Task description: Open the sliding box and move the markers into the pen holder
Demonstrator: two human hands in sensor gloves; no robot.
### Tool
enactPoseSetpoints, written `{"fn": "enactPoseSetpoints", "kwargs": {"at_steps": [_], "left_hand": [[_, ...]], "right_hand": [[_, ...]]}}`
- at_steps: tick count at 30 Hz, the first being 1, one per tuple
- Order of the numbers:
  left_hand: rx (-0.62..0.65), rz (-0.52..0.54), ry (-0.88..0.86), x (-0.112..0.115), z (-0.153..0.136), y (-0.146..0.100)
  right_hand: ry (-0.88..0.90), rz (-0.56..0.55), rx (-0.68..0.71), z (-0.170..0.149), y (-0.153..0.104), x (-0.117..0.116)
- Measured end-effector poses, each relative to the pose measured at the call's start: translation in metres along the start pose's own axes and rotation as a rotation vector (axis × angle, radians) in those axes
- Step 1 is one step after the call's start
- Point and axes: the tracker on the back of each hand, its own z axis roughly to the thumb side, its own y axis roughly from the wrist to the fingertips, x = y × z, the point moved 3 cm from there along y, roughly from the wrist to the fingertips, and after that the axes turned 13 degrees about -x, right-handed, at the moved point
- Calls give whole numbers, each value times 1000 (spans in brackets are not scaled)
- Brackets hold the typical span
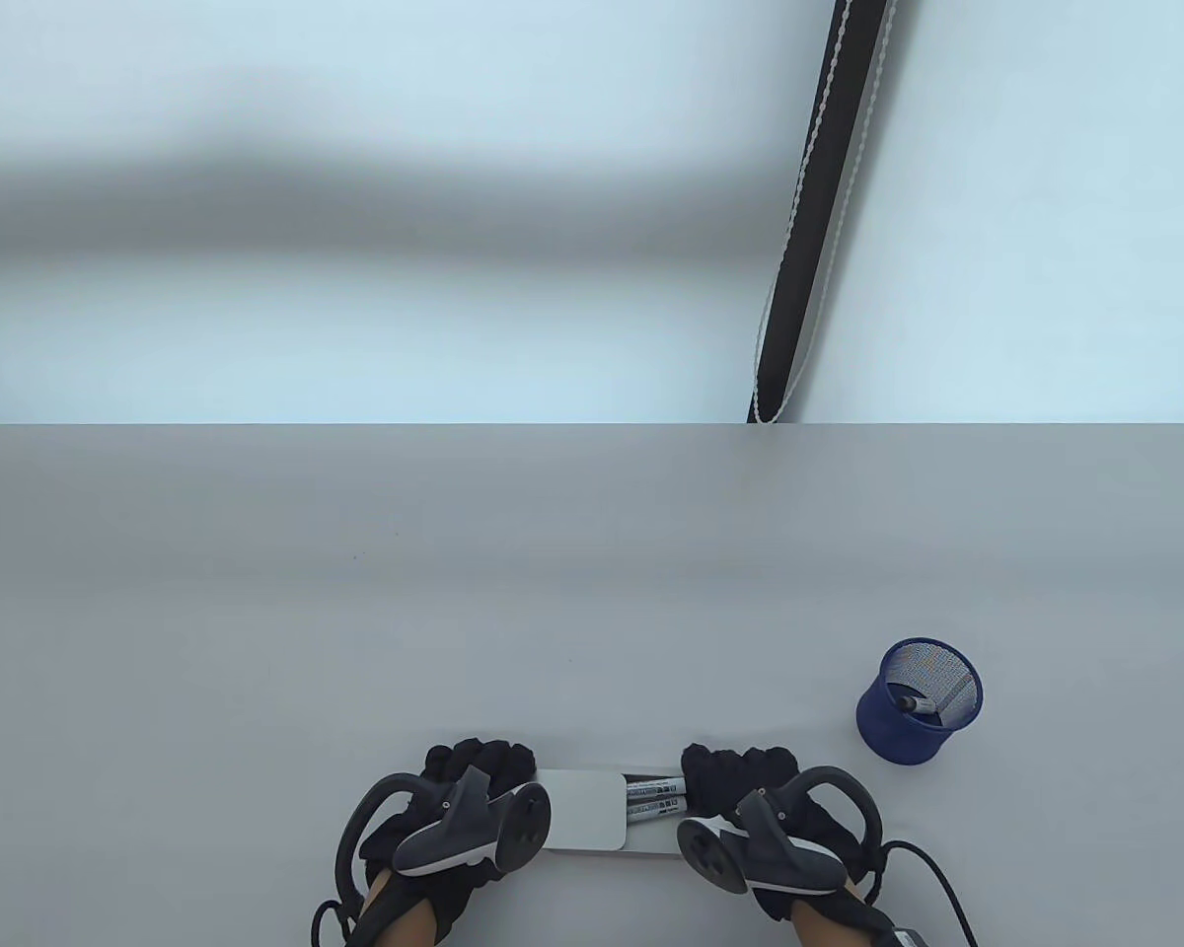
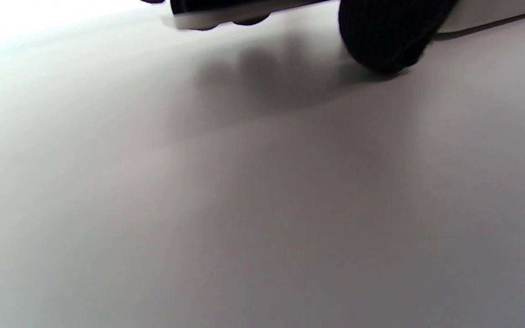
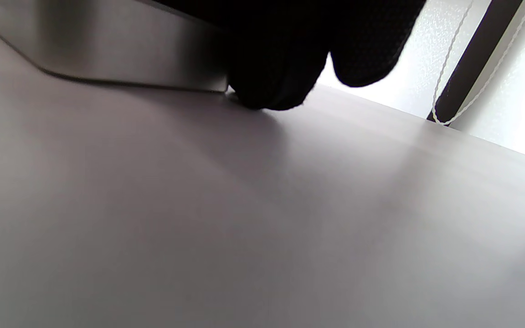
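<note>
Table view shows the flat white sliding box (image 1: 582, 811) at the grey bench's (image 1: 592, 592) near edge, left hand (image 1: 454, 809) and right hand (image 1: 750, 804) curled on its ends; slide steadily, since grey markers (image 1: 654, 797) show inside and one stands in the blue mesh pen holder (image 1: 920, 700).

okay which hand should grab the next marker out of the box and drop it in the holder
Right, probably. The right hand sits at the box's open end, beside the exposed markers, and the holder stands on its side. The left hand holds the lid end, farther away.
</note>
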Motion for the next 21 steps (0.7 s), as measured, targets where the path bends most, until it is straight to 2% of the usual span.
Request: {"fn": "enactPoseSetpoints", "kwargs": {"at_steps": [21], "left_hand": [[2,-1,7,0,1,0]], "right_hand": [[239,50,-113,-36,-1,6]]}}
